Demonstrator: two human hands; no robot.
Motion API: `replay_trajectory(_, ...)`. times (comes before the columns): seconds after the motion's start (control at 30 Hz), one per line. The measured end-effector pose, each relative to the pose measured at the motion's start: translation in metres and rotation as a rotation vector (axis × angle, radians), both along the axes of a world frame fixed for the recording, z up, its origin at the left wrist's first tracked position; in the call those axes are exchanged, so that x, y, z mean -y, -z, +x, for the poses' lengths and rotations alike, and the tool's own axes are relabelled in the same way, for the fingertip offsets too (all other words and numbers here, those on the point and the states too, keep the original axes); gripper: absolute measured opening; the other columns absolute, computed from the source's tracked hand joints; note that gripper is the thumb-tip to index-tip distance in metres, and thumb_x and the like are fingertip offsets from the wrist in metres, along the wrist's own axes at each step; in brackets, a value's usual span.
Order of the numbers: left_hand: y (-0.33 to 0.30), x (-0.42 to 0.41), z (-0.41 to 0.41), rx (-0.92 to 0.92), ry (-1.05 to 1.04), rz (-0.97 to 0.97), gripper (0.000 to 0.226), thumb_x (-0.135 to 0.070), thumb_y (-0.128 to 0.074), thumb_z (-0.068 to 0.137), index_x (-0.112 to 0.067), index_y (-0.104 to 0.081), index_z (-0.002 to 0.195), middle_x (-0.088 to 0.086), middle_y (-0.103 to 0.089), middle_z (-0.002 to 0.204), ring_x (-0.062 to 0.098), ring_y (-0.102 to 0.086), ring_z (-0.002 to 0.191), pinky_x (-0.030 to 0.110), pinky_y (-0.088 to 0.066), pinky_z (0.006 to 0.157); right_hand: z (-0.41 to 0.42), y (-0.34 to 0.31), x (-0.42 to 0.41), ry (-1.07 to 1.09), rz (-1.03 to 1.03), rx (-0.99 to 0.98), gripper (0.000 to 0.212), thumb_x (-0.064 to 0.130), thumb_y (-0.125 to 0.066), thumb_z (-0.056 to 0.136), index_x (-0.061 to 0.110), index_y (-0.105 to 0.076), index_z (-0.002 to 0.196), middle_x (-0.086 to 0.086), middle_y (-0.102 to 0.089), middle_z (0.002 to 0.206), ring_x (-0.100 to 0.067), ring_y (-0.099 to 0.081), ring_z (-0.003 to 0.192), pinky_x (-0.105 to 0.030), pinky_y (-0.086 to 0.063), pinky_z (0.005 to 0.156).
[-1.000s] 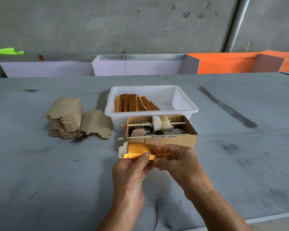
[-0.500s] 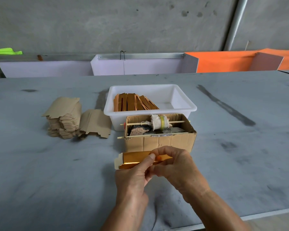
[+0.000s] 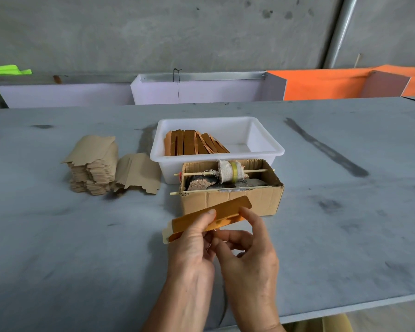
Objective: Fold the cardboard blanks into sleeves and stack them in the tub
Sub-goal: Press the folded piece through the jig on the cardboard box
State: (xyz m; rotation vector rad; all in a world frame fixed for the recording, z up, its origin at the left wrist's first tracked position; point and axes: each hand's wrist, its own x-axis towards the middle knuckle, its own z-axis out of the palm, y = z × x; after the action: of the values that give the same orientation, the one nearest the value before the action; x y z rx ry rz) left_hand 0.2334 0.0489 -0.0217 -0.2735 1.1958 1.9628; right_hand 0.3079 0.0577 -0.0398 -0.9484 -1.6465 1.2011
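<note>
A gold-orange folded sleeve (image 3: 228, 210) is held above the table in front of the cardboard box, tilted up to the right. My left hand (image 3: 192, 245) pinches its left part with the thumb on top. My right hand (image 3: 249, 250) touches its right lower edge with a fingertip, the other fingers curled beneath. The white tub (image 3: 261, 140) stands behind the box and holds several finished gold sleeves (image 3: 194, 146) leaning at its left side. A stack of flat brown blanks (image 3: 94, 164) lies to the left, with more blanks (image 3: 139, 173) fanned beside it.
An open cardboard box (image 3: 237, 202) with a cloth-wrapped roller on a wooden stick sits between my hands and the tub. White and orange panels (image 3: 321, 85) line the far table edge. The near table edge (image 3: 345, 307) runs at lower right.
The sleeve has been closed flat and raised, its right end tilting up. My right hand has slid from gripping over the top to below its right end.
</note>
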Motion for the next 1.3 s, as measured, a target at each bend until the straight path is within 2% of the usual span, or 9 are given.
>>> replay_trajectory(0.17, -0.002, -0.001, 0.0, 0.04, -0.014, 0.02, 0.051, -0.008, -0.073, 0.073, 0.004, -0.058, 0.121, 0.02, -0.065, 0.11, 0.039, -0.061, 0.107, 0.059, -0.044, 0.096, -0.003, 0.004, 0.01, 0.099, 0.072, -0.149, 0.069, -0.002, -0.077, 0.071, 0.037, -0.046, 0.119, 0.025, -0.069, 0.078, -0.004, -0.064, 0.07, -0.011, -0.042, 0.055)
replay_trajectory(0.3, -0.005, 0.0, 0.001, 0.01, -0.019, 0.026, 0.049, -0.007, -0.073, 0.073, 0.002, -0.058, 0.118, 0.018, -0.065, 0.102, 0.031, -0.062, 0.095, 0.058, -0.043, 0.099, -0.001, 0.003, 0.003, 0.02, -0.094, -0.305, 0.063, -0.006, -0.076, 0.071, 0.035, -0.049, 0.111, 0.009, -0.074, 0.076, -0.008, -0.068, 0.069, -0.013, -0.047, 0.062)
replay_trajectory(0.47, -0.005, 0.003, -0.001, -0.053, -0.03, 0.073, 0.05, -0.008, -0.072, 0.069, -0.003, -0.06, 0.117, 0.013, -0.063, 0.094, 0.019, -0.057, 0.076, 0.032, -0.047, 0.073, 0.004, -0.003, -0.009, -0.133, -0.302, -0.451, 0.065, -0.009, -0.073, 0.071, 0.027, -0.046, 0.117, -0.007, -0.074, 0.075, -0.017, -0.072, 0.075, -0.016, -0.052, 0.064)
replay_trajectory(0.57, -0.006, 0.004, 0.0, -0.08, 0.027, 0.079, 0.069, -0.011, -0.073, 0.055, -0.002, -0.058, 0.122, 0.021, -0.065, 0.11, 0.025, -0.059, 0.085, 0.034, -0.045, 0.077, 0.009, -0.004, -0.017, -0.24, -0.389, -0.515, 0.055, -0.014, -0.071, 0.07, 0.011, -0.053, 0.115, -0.014, -0.072, 0.072, -0.018, -0.07, 0.069, -0.018, -0.053, 0.062)
replay_trajectory(0.67, -0.007, 0.005, 0.0, -0.085, 0.064, 0.059, 0.061, -0.012, -0.072, 0.044, -0.007, -0.064, 0.105, 0.016, -0.068, 0.099, 0.023, -0.06, 0.081, 0.028, -0.044, 0.067, 0.012, -0.006, -0.026, -0.301, -0.246, -0.437, 0.041, -0.015, -0.074, 0.066, 0.008, -0.06, 0.097, -0.013, -0.071, 0.069, -0.018, -0.067, 0.065, -0.022, -0.053, 0.062)
replay_trajectory(0.77, -0.009, 0.006, -0.002, -0.081, 0.075, 0.052, 0.043, -0.011, -0.073, 0.046, -0.014, -0.062, 0.087, 0.006, -0.064, 0.081, 0.014, -0.055, 0.064, 0.022, -0.041, 0.056, 0.011, -0.007, -0.032, -0.294, -0.097, -0.338, 0.046, -0.01, -0.076, 0.067, 0.017, -0.061, 0.101, -0.009, -0.072, 0.076, -0.027, -0.066, 0.068, -0.034, -0.055, 0.066)
replay_trajectory(1.07, -0.008, 0.005, -0.006, -0.109, 0.105, -0.024, 0.042, -0.005, -0.078, 0.063, -0.012, -0.062, 0.101, 0.012, -0.068, 0.101, 0.023, -0.062, 0.085, 0.032, -0.046, 0.062, 0.014, -0.007, -0.035, -0.209, 0.08, -0.27, 0.047, 0.01, -0.083, 0.065, 0.031, -0.063, 0.102, 0.0, -0.072, 0.082, -0.027, -0.066, 0.07, -0.042, -0.057, 0.065)
replay_trajectory(1.2, -0.008, 0.005, -0.004, -0.091, 0.145, -0.002, 0.033, -0.001, -0.075, 0.064, -0.013, -0.061, 0.091, 0.014, -0.068, 0.097, 0.024, -0.061, 0.084, 0.034, -0.047, 0.066, 0.018, -0.009, -0.033, -0.206, 0.122, -0.349, 0.049, 0.019, -0.081, 0.061, 0.046, -0.064, 0.098, 0.004, -0.073, 0.084, -0.017, -0.069, 0.072, -0.021, -0.055, 0.064)
replay_trajectory(1.3, -0.007, 0.006, -0.002, -0.08, 0.175, 0.01, 0.039, -0.002, -0.075, 0.06, -0.011, -0.061, 0.096, 0.012, -0.067, 0.092, 0.022, -0.06, 0.079, 0.034, -0.047, 0.065, 0.02, -0.008, -0.032, -0.197, 0.139, -0.356, 0.047, 0.021, -0.08, 0.061, 0.038, -0.064, 0.102, 0.002, -0.073, 0.083, -0.019, -0.069, 0.071, -0.019, -0.054, 0.062)
